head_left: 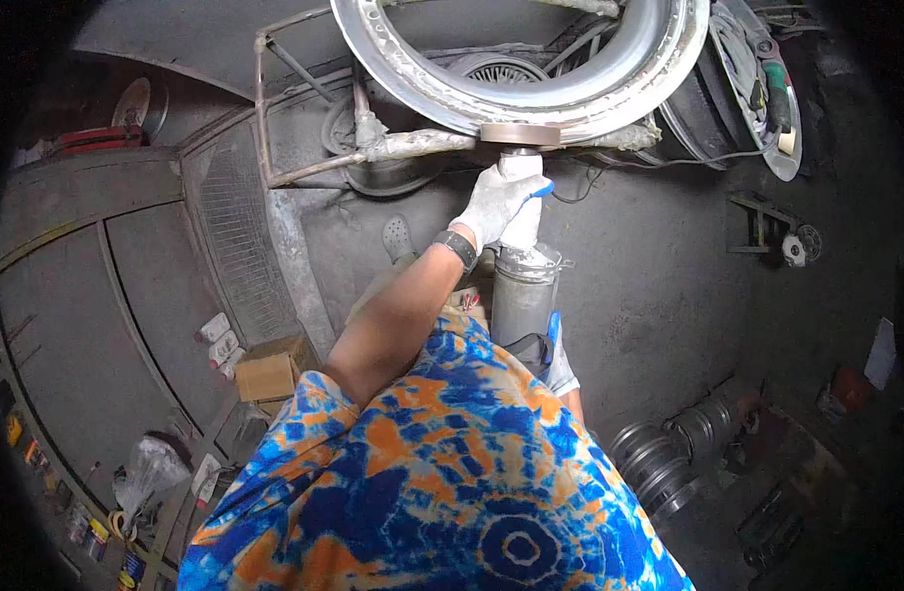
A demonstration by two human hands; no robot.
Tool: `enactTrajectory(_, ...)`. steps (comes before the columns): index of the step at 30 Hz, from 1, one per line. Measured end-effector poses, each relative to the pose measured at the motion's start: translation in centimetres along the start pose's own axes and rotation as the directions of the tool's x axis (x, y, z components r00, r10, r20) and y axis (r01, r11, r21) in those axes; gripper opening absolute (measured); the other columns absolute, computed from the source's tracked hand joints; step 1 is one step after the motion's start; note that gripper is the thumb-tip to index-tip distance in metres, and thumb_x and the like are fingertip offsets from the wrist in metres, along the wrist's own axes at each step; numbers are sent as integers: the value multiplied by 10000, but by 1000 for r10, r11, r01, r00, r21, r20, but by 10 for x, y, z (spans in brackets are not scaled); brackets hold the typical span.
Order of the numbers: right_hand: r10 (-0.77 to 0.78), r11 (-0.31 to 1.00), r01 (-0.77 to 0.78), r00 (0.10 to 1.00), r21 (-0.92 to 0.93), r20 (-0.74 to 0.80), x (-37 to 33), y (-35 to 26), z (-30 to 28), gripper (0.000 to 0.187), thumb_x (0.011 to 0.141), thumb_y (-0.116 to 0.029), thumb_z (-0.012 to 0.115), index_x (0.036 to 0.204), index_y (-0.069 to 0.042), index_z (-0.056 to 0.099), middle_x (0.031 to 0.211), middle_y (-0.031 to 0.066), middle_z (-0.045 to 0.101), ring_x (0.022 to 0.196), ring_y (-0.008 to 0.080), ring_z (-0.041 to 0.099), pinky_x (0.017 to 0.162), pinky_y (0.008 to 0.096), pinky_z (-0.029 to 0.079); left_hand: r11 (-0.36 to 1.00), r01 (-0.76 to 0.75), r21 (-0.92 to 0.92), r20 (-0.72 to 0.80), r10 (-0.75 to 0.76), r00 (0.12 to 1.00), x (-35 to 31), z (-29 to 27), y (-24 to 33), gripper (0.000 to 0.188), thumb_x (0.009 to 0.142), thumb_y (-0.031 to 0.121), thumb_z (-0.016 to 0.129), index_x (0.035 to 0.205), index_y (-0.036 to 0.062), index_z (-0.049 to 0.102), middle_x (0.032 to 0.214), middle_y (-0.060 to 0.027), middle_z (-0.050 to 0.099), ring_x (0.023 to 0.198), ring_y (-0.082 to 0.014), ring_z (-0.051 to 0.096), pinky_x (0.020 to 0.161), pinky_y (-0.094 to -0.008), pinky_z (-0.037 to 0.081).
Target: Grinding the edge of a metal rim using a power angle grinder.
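Observation:
A power grinder with a grey cylindrical body [521,307] is held out in front of me, pointing away. Its white-wrapped neck ends in a brown abrasive wheel [520,134]. My left hand [496,202], in a white glove with blue showing, is closed round that neck just behind the wheel. Farther back, my right hand [560,366], gloved in white and blue, is closed at the rear of the tool, its fingers partly hidden. The brown wheel overlaps the near edge of a large silver wheel rim [418,81]; firm contact I cannot tell.
A tubular metal frame [413,145] supports the rim. At the right, a tray [789,163] holds a green-handled tool [775,84], and a cable trails nearby. Several metal rims [651,468] lie at the lower right. A cardboard box [271,368] stands at my left.

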State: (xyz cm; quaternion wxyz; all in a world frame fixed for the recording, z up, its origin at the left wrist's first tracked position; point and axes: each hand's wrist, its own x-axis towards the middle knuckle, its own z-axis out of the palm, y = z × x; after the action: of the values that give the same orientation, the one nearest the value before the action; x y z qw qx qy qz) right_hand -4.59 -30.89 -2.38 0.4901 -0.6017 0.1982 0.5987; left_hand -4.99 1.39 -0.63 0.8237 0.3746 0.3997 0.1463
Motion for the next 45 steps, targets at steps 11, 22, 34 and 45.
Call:
enactTrajectory(11,12,999,-12,1000,38,-2,-3,10,7,889,1018,-712,443,1513,24,493,1459,152,613,1318,265,609,1141,402,464,997,42,66,53,-45,998,6,-11,-6,379,792,243,850,1057,15,704,958,-74,725,833,-174,694,769,-349,575)
enactTrajectory(22,47,999,-51,982,17,180,8,-39,9,877,1025,-702,440,1492,37,513,1424,169,636,1266,265,649,1101,389,507,995,-83,-61,-54,79,995,-2,-23,3,142,906,147,789,975,56,705,833,-52,705,699,-156,688,624,-308,583)
enactTrajectory(34,30,999,-34,995,39,96,-16,-89,-79,884,1021,-698,454,1504,41,488,1417,201,632,1242,277,668,1070,408,546,987,-55,-151,-4,55,999,25,81,-32,177,880,140,822,958,39,699,846,-44,713,700,-124,681,637,-293,569)
enactTrajectory(45,101,990,-112,987,85,128,-2,-84,-84,882,1018,-699,458,1499,40,495,1399,210,643,1211,286,686,1045,409,564,984,-175,-25,-47,174,984,21,64,-33,210,867,150,833,985,32,705,864,-50,721,737,-127,693,669,-296,580)
